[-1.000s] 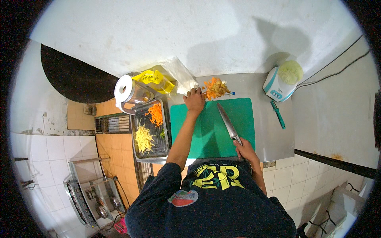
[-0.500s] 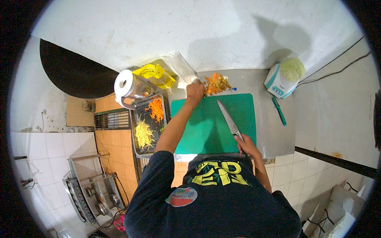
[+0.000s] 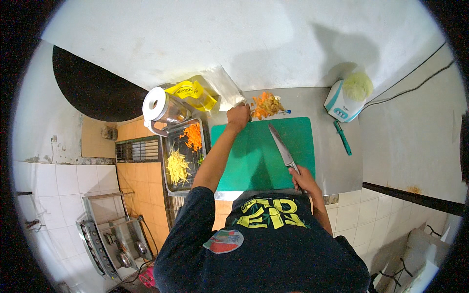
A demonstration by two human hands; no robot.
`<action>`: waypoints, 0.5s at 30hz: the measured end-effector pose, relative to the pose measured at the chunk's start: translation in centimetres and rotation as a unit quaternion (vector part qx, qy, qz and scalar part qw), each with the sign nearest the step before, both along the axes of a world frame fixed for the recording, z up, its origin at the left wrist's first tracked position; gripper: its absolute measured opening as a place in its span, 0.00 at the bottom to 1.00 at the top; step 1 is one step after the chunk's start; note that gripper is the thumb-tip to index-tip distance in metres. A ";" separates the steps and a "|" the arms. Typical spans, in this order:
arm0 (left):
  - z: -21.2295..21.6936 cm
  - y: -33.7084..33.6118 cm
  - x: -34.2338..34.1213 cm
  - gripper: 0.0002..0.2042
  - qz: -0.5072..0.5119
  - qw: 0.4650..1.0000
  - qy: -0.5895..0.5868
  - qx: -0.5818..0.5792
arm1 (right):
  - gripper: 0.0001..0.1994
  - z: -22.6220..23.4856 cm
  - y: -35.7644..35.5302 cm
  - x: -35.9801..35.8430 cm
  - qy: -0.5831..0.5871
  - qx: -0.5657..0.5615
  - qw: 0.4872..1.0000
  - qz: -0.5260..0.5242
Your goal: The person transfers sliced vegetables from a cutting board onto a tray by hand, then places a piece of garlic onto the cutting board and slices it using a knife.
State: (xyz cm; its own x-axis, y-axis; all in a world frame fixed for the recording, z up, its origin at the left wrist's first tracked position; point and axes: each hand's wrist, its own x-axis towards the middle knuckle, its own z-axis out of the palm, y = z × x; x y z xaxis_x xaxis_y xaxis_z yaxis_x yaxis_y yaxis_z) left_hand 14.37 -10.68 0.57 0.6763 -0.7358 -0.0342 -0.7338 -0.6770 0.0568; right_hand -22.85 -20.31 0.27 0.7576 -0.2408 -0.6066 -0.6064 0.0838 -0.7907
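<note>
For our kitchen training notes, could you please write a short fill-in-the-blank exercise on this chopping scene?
1. The right hand holds a long steel kitchen ____ over the green cutting board.
2. The left hand reaches toward the pile of ____ vegetable peelings.
3. The rectangular metal tray holds orange and ____ shreds.

Missing words: knife; orange; yellow

left arm stretched long, left hand (image 3: 238, 117) curled closed at the far edge of the green cutting board (image 3: 264, 151). right hand (image 3: 304, 179) tucked at the board's near edge, fingers wrapped tight, elbow bent.
</note>
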 end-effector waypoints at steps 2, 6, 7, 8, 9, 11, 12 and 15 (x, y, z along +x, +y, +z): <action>0.7 0.2 0.1 0.10 0.048 0.998 0.043 -0.012 | 0.17 1.2 0.5 0.2 0.002 0.003 1.000 -0.015; 0.0 0.4 1.1 0.10 0.054 0.997 0.015 -0.047 | 0.17 0.3 1.1 -0.1 -0.005 -0.001 0.999 -0.037; 0.1 0.1 1.0 0.09 0.063 0.996 0.022 -0.050 | 0.17 0.4 1.1 -0.2 -0.003 -0.002 0.999 -0.038; 0.2 0.0 0.9 0.09 0.073 0.995 0.028 -0.053 | 0.16 0.4 1.2 -0.2 -0.002 -0.002 0.999 -0.043; 0.2 0.0 0.8 0.09 0.074 0.995 0.030 -0.054 | 0.16 0.4 1.2 -0.3 -0.002 -0.001 0.999 -0.048; 0.1 0.5 0.4 0.09 0.104 0.989 0.068 -0.083 | 0.16 0.2 1.3 -0.6 -0.010 0.000 0.998 -0.061; 0.0 0.8 0.0 0.09 0.102 0.989 0.069 -0.082 | 0.17 0.0 1.3 -0.7 -0.020 0.000 0.997 -0.072; -1.1 2.5 -0.7 0.09 0.108 0.977 0.075 -0.165 | 0.17 0.3 1.6 -0.4 -0.021 -0.008 0.996 -0.082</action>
State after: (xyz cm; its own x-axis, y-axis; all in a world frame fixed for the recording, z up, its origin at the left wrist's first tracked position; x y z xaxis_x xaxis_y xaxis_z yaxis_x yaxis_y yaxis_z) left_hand 13.70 -8.15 -0.51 0.8229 -0.5636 0.0713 -0.5423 -0.7419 0.3943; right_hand -23.26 -18.72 0.56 0.7317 -0.3733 -0.5704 -0.5522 0.1661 -0.8170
